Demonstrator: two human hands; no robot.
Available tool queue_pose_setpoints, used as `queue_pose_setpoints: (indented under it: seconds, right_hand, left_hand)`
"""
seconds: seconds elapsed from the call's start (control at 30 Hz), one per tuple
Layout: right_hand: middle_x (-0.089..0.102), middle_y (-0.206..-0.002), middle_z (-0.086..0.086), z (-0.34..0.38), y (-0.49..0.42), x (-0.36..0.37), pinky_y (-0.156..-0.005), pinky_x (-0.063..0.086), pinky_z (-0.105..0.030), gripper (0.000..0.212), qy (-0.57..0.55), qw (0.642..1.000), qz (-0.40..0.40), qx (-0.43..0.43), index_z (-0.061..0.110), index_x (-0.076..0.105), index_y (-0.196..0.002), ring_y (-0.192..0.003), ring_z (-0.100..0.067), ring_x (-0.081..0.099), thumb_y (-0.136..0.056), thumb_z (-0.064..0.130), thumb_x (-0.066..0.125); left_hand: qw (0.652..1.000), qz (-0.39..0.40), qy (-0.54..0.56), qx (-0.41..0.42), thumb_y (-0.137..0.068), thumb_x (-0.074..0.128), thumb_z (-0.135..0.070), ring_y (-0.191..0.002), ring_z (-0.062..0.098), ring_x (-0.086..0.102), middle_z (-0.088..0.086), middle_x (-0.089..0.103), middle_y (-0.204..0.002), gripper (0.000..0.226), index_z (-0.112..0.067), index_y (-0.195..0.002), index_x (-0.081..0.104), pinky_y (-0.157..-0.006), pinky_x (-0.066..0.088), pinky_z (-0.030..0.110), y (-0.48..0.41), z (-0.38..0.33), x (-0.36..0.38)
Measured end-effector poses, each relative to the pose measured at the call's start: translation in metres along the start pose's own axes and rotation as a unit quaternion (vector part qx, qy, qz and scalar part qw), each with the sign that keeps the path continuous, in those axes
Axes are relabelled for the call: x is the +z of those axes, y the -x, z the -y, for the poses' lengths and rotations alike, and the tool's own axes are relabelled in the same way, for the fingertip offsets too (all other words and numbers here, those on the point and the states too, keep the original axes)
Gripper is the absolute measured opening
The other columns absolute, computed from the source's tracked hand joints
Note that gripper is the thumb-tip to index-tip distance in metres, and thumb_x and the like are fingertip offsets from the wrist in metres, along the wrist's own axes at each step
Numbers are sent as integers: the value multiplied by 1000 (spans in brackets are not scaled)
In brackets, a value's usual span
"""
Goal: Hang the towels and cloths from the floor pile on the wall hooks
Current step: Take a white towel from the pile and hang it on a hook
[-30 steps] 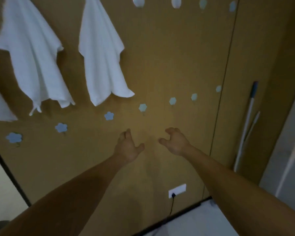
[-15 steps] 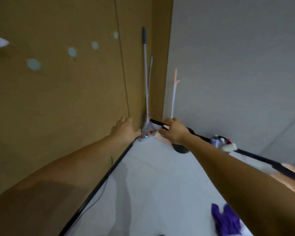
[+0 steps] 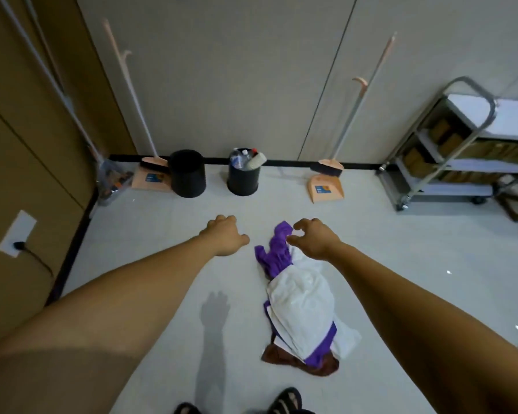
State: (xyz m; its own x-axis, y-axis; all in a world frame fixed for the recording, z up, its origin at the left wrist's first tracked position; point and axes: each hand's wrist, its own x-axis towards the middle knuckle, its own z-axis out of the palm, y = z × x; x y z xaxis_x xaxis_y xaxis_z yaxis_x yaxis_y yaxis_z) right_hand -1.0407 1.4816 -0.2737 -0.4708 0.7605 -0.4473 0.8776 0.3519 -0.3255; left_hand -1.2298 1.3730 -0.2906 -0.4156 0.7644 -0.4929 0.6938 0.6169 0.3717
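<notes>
A pile of cloths lies on the pale floor in front of my feet: a purple cloth (image 3: pixel 277 253) at the far end, a white towel (image 3: pixel 301 306) over the middle, and a brown cloth (image 3: pixel 293 358) at the near end. My right hand (image 3: pixel 313 237) hovers above the purple cloth with loosely curled fingers and holds nothing. Left of the pile, my left hand (image 3: pixel 226 236) hangs over bare floor, fingers relaxed and empty. The brown wall (image 3: pixel 27 162) stands at the left; its hooks are out of view.
Two black bins (image 3: pixel 188 173) (image 3: pixel 243 176) stand against the grey back wall, with brooms and peach dustpans (image 3: pixel 326 188) beside them. A metal trolley (image 3: pixel 461 150) stands at the right. A socket with a black cable (image 3: pixel 17 234) is on the brown wall.
My view has swung from the wall with hung white towels, past the corner, down to the floor pile. Both empty hands now reach out over the floor, the right one above the purple cloth.
</notes>
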Motion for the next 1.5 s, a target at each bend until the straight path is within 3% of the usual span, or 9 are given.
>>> queue_pose_setpoints:
  seconds: [0.23, 0.47, 0.7, 0.93, 1.13, 1.23, 1.33, 1.5]
  right_hand:
    - [45, -141, -12, -149, -11, 28, -99, 45, -38, 57, -61, 994, 55, 79, 16, 45, -139, -121, -30, 52, -90, 43, 56]
    - [46, -138, -11, -250, -47, 95, -96, 48, -40, 54, -85, 983, 96, 133, 19, 45, -139, -113, -30, 57, -90, 41, 53]
    - [46, -132, -4, -296, -96, 227, -87, 48, -33, 44, -99, 975, 127, 155, 25, 50, -135, -108, -24, 56, -93, 37, 49]
    - [54, -122, -7, -313, -190, 405, -86, 52, -39, 37, -65, 982, 126, 128, 21, 59, -125, -106, -27, 57, -95, 39, 47]
    - [49, -120, -10, -329, -265, 542, -81, 49, -39, 40, 32, 986, 118, 114, 13, 50, -126, -107, -29, 50, -95, 38, 45]
    - [44, -125, -12, -342, -284, 585, -78, 49, -38, 45, 105, 985, 94, 98, 11, 45, -128, -107, -30, 47, -91, 37, 53]
    - [45, -123, -13, -356, -296, 611, -76, 46, -36, 44, 178, 978, 64, 86, 11, 44, -124, -104, -30, 48, -85, 23, 61]
    - [50, -114, -18, -367, -308, 622, -70, 45, -38, 29, 193, 979, 43, 54, 2, 50, -115, -95, -33, 51, -86, 5, 52]
  left_hand:
    - [996, 79, -36, 26, -86, 55, -46, -130, 32, 38, 12, 36, -143, 63, -15, -138, 38, -99, 37, 38, -33, -97, 100]
    - [989, 139, -52, 22, -85, 54, -44, -127, 31, 41, 12, 41, -140, 61, -14, -136, 41, -95, 37, 36, -86, -126, 214]
    - [983, 173, -59, -18, -86, 54, -48, -122, 28, 44, 10, 41, -139, 63, -15, -138, 39, -87, 39, 34, -165, -74, 328]
    - [978, 197, -55, -28, -87, 55, -45, -125, 25, 44, 7, 38, -143, 67, -17, -143, 34, -93, 42, 36, -263, 18, 471]
    - [980, 188, -35, -50, -89, 53, -42, -128, 26, 39, 6, 36, -145, 64, -17, -144, 33, -97, 38, 37, -321, 98, 569]
    - [980, 192, -17, -55, -90, 52, -40, -129, 26, 39, 6, 36, -145, 62, -18, -144, 33, -99, 38, 38, -335, 121, 604]
    - [979, 197, -1, -55, -90, 52, -40, -129, 26, 38, 7, 36, -145, 63, -17, -145, 33, -100, 38, 39, -340, 134, 630]
    - [977, 205, 16, -57, -90, 52, -41, -128, 24, 39, 6, 37, -144, 63, -17, -145, 33, -96, 38, 35, -339, 133, 645]
